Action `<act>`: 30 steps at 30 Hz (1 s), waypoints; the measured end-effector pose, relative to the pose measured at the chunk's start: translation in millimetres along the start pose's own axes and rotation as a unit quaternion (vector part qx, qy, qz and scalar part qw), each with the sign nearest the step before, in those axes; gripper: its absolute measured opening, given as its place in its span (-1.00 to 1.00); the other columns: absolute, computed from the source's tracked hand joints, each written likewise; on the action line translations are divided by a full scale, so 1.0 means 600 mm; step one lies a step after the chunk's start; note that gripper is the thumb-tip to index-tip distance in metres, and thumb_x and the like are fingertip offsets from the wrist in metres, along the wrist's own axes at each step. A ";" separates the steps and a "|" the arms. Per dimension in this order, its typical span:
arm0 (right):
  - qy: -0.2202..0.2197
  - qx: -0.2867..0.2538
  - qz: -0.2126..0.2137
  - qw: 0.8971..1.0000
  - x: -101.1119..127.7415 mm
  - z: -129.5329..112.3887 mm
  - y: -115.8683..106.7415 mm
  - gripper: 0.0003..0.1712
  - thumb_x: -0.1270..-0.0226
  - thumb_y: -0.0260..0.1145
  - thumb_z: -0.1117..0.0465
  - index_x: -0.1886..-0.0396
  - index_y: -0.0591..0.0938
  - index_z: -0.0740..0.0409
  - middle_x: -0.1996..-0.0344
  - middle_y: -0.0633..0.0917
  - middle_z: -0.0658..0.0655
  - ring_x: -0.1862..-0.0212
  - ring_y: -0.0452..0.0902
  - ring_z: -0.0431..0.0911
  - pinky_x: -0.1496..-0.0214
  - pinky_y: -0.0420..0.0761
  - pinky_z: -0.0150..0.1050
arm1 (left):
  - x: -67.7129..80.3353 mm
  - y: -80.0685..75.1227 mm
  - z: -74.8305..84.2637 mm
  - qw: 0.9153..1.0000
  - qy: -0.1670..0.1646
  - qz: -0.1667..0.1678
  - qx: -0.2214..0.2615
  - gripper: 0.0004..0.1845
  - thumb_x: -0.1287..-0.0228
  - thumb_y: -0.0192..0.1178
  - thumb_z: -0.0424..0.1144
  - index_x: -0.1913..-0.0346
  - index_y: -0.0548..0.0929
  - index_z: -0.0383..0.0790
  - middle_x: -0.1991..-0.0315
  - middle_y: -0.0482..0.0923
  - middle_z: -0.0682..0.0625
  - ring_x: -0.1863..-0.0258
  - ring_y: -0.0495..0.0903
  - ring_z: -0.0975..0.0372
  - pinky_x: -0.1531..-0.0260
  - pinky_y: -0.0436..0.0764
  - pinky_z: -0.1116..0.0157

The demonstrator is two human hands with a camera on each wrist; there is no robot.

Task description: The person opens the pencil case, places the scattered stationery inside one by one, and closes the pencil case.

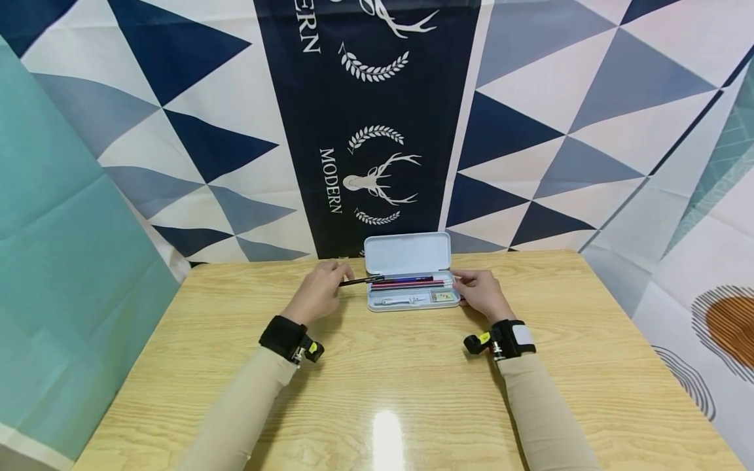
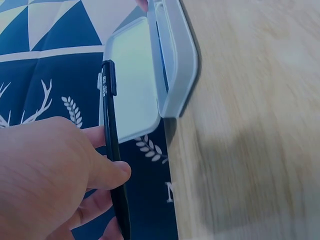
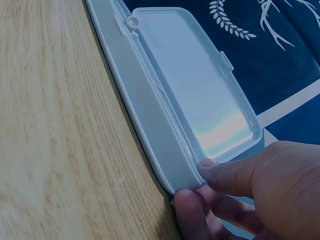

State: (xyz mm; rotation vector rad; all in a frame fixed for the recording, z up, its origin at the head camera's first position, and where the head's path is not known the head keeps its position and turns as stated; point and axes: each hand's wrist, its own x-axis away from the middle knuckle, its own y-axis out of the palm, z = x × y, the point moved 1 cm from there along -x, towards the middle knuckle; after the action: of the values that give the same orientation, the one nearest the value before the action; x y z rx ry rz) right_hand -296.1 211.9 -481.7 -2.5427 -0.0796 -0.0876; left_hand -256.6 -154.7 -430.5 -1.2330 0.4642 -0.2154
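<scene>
My left hand pinches a black pen between thumb and fingers. The pen's clip end points right, over the left end of an open light-blue pencil case. In the left wrist view the pen shows its clip and dark barrel, apart from the case wall. My right hand grips the case's right end, with the thumb on the rim in the right wrist view. Inside the case lie several pencils, a white compass-like tool and a small patterned block.
The case stands at the back edge of a wooden table, its lid raised toward a patterned cloth. A teal cloth hangs at the left, and a white patterned one at the right.
</scene>
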 end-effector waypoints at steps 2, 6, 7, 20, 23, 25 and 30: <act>0.001 0.000 -0.001 1.000 -0.001 0.001 0.001 -0.48 -0.75 0.26 0.30 -0.59 0.61 0.24 -0.18 0.73 0.50 0.25 0.67 -0.12 0.28 0.75 -0.42 | -0.007 0.002 0.006 1.000 -0.001 -0.001 0.003 -0.53 -0.30 0.26 -0.71 -0.16 0.75 -0.22 -0.05 0.72 -0.21 -0.06 0.68 -0.06 -0.14 0.75 -0.03; 0.001 -0.001 -0.002 1.000 -0.001 0.001 0.000 -0.48 -0.75 0.25 0.30 -0.59 0.60 0.24 -0.20 0.73 0.52 0.26 0.68 -0.13 0.28 0.75 -0.42 | -0.021 0.006 0.018 1.000 0.002 -0.007 0.006 -0.56 -0.32 0.27 -0.70 -0.16 0.76 -0.25 -0.06 0.71 -0.21 -0.06 0.65 -0.05 -0.19 0.73 -0.05; 0.001 -0.002 -0.002 1.000 0.000 0.001 0.000 -0.48 -0.75 0.25 0.30 -0.59 0.60 0.24 -0.20 0.74 0.52 0.26 0.69 -0.13 0.28 0.75 -0.43 | -0.024 0.007 0.021 1.000 0.003 -0.010 0.006 -0.57 -0.34 0.27 -0.69 -0.16 0.76 -0.27 -0.07 0.70 -0.21 -0.05 0.64 -0.05 -0.18 0.72 -0.04; 0.008 -0.002 -0.002 1.000 0.001 0.003 0.001 -0.49 -0.75 0.26 0.30 -0.59 0.61 0.23 -0.21 0.73 0.51 0.24 0.69 -0.12 0.28 0.75 -0.41 | -0.062 0.022 0.063 0.999 0.009 -0.034 -0.017 -0.58 -0.33 0.42 -0.59 -0.18 0.73 -0.19 -0.11 0.68 -0.19 -0.04 0.56 -0.01 -0.17 0.69 0.05; 0.007 -0.001 -0.002 1.000 -0.001 0.003 0.002 -0.49 -0.75 0.26 0.30 -0.59 0.61 0.23 -0.20 0.73 0.51 0.24 0.68 -0.12 0.28 0.75 -0.41 | -0.067 0.026 0.069 0.999 0.010 -0.034 -0.018 -0.58 -0.34 0.44 -0.57 -0.19 0.73 -0.18 -0.06 0.67 -0.18 -0.02 0.55 0.01 -0.16 0.68 0.07; 0.005 0.001 -0.003 1.000 -0.001 0.004 0.001 -0.49 -0.75 0.26 0.30 -0.59 0.61 0.23 -0.20 0.73 0.52 0.25 0.69 -0.12 0.28 0.75 -0.41 | -0.071 0.029 0.072 0.999 0.009 -0.029 -0.019 -0.56 -0.33 0.45 -0.57 -0.20 0.74 -0.17 -0.04 0.67 -0.16 -0.02 0.55 0.02 -0.15 0.66 0.08; -0.003 0.008 -0.004 1.000 0.000 0.003 -0.001 -0.48 -0.75 0.26 0.31 -0.59 0.61 0.24 -0.23 0.73 0.54 0.22 0.71 -0.09 0.28 0.75 -0.42 | -0.084 0.036 0.080 1.000 0.014 0.014 -0.019 -0.50 -0.30 0.46 -0.59 -0.23 0.73 -0.13 -0.09 0.68 -0.15 -0.06 0.60 0.00 -0.08 0.71 0.06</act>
State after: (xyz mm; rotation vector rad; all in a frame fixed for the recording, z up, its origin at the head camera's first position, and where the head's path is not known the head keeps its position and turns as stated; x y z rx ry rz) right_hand -296.0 213.6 -482.7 -2.5276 -0.0909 -0.0831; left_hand -281.5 -86.0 -427.1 -1.2615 0.5120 -0.2010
